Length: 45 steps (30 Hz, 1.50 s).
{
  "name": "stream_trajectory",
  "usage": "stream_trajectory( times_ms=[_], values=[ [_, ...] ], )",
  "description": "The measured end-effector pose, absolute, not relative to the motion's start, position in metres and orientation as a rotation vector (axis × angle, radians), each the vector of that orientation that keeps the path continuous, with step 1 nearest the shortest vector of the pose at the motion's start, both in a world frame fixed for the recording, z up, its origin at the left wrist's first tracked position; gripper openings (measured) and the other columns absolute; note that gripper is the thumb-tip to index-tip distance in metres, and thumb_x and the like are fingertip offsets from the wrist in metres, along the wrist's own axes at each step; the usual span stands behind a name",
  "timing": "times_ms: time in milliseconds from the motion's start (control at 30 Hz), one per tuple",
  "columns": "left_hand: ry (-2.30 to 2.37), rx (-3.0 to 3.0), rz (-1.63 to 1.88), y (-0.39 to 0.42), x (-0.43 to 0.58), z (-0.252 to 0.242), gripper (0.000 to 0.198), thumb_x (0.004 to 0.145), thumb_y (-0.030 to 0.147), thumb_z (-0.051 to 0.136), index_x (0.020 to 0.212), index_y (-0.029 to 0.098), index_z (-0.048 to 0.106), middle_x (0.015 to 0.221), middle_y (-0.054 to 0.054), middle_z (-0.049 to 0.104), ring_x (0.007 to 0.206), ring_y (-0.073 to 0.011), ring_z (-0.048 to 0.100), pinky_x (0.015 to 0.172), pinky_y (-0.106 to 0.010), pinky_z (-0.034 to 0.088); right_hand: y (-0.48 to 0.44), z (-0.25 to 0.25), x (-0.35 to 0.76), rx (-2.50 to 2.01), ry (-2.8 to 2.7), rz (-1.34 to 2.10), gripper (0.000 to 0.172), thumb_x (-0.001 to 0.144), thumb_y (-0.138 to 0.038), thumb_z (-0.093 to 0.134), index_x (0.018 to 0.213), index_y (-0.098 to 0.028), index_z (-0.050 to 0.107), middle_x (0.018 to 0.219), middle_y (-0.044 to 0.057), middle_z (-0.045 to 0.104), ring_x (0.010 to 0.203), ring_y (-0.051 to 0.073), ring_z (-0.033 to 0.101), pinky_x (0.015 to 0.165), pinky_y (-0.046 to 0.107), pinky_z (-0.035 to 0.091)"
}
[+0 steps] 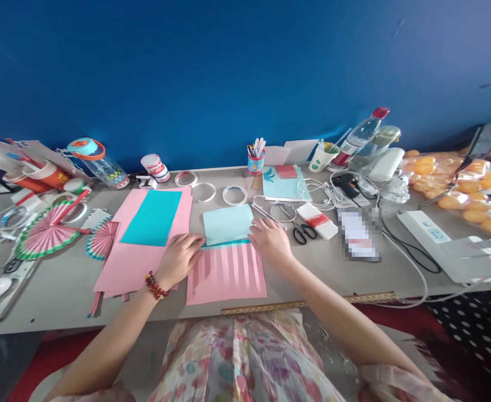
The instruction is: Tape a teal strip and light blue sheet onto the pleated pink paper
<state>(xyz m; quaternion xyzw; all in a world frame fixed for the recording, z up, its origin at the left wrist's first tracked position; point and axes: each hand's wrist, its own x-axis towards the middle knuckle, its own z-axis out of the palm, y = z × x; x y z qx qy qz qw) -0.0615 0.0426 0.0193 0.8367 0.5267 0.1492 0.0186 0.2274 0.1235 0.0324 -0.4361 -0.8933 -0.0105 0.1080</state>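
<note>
A light blue sheet (227, 223) lies over the upper part of a creased pink sheet (226, 279), with a thin teal strip showing along its lower edge. My left hand (181, 257), a beaded bracelet at its wrist, touches the lower left corner of the light blue sheet with its fingers pressed together. At the sheet's right edge rests my right hand (269, 240), fingers bent and down on the paper. Whether either hand pinches the paper is hidden. Left of them, a teal sheet (153, 218) lies on larger pink sheets (124, 262).
Black scissors (304, 233), a white block wound with red thread (318, 221) and a phone (358, 234) lie to the right. Pleated paper fans (48, 229) are at the left. Tape rolls (234, 195), a pen cup (256, 162) and bottles (360, 137) stand behind.
</note>
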Motion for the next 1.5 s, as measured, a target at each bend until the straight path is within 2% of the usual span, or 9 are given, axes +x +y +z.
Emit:
stream_trajectory(
  times_ms=[200,433,600,767,867,967,1100,1333,1500],
  values=[
    [1.672,2.517,0.593,0.051,-0.057,0.022,0.029,0.099,0.032,0.043,0.113,0.021,0.066,0.112,-0.009,0.066,0.104,-0.0233,0.061,0.091,-0.043,0.048,0.129,0.036,0.187,-1.048,-2.765,0.242,0.013,0.087,-0.021,0.062,0.100,-0.020,0.066,0.103,0.008,0.065,0.101,0.024,0.054,0.084,0.034,0.043],
    [1.770,2.299,0.985,0.041,-0.050,0.034,0.021,0.098,0.027,0.046,0.092,0.019,0.064,0.095,-0.006,0.069,0.091,-0.0195,0.065,0.085,-0.036,0.052,0.140,0.039,0.189,-1.071,-2.386,0.787,0.007,0.079,-0.016,0.064,0.085,-0.020,0.062,0.084,0.001,0.062,0.081,0.015,0.055,0.073,0.026,0.041],
    [1.593,2.216,1.029,0.043,-0.023,0.054,0.030,0.095,0.038,0.054,0.119,0.022,0.055,0.112,-0.008,0.067,0.101,-0.0198,0.064,0.085,-0.033,0.056,0.129,0.049,0.181,-0.912,-1.593,1.531,0.026,0.075,-0.039,0.073,0.081,-0.021,0.056,0.071,-0.004,0.058,0.063,0.011,0.054,0.062,0.024,0.044],
    [1.689,2.390,1.143,0.058,-0.001,0.061,0.022,0.095,0.033,0.053,0.114,0.023,0.057,0.110,-0.008,0.068,0.106,-0.0217,0.064,0.093,-0.037,0.053,0.115,0.045,0.163,-0.730,-1.266,1.779,0.027,0.074,-0.041,0.075,0.084,-0.020,0.061,0.082,0.001,0.066,0.074,0.014,0.063,0.073,0.029,0.052],
    [1.680,2.528,1.086,0.068,-0.005,0.061,0.021,0.098,0.024,0.046,0.114,0.023,0.060,0.105,-0.007,0.070,0.100,-0.0197,0.065,0.089,-0.035,0.053,0.115,0.040,0.166,-0.835,-1.400,1.632,0.028,0.079,-0.044,0.069,0.092,-0.019,0.062,0.083,0.003,0.066,0.074,0.016,0.063,0.071,0.031,0.054],
    [1.706,2.645,1.027,0.078,-0.017,0.060,0.024,0.099,0.022,0.043,0.112,0.023,0.064,0.104,-0.007,0.071,0.099,-0.0208,0.065,0.087,-0.037,0.053,0.116,0.043,0.182,-1.030,-1.591,1.101,0.032,0.085,-0.039,0.060,0.111,-0.020,0.057,0.097,0.008,0.065,0.083,0.020,0.064,0.071,0.034,0.054],
    [1.714,2.775,1.008,0.087,-0.026,0.062,0.024,0.097,0.021,0.047,0.113,0.023,0.065,0.104,-0.006,0.072,0.099,-0.0218,0.064,0.085,-0.038,0.051,0.115,0.058,0.202,-1.044,-1.996,0.307,0.044,0.090,-0.031,0.052,0.133,-0.022,0.049,0.136,0.015,0.052,0.125,0.029,0.048,0.102,0.047,0.041],
    [1.541,3.044,1.200,0.090,-0.024,0.049,0.010,0.092,0.017,0.059,0.098,0.022,0.066,0.099,-0.004,0.071,0.089,-0.0185,0.063,0.080,-0.035,0.046,0.137,0.045,0.208,-0.740,-2.312,-0.133,0.022,0.096,-0.016,0.047,0.100,-0.023,0.068,0.105,0.003,0.071,0.101,0.018,0.056,0.090,0.035,0.039],
    [1.357,3.130,0.704,0.089,-0.030,0.020,0.016,0.096,0.016,0.052,0.085,0.019,0.063,0.088,-0.003,0.067,0.084,-0.0180,0.059,0.075,-0.033,0.046,0.140,0.019,0.212,-0.750,-2.432,-0.093,0.019,0.095,-0.015,0.049,0.093,-0.021,0.067,0.104,0.005,0.070,0.096,0.019,0.054,0.082,0.033,0.038]
  ],
)
